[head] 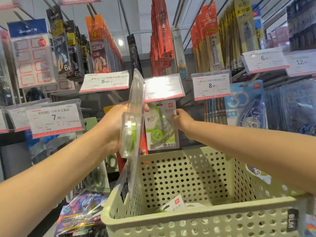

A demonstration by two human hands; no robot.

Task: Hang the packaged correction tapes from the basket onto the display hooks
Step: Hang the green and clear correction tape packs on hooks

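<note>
Head view: left hand (112,127) pinches a correction tape pack (135,120) edge-on (ready for hooking), its grip pressed tight. Right hand (183,121) grips the hung pack (161,124) above the basket (196,214), likely steadying it.

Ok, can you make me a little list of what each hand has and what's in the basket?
left hand: holds a clear pack edge-on, green correction tape inside
right hand: fingers on the green pack on the display, below a price tag
basket: pale green, holes in walls, one pack in the bottom
</note>
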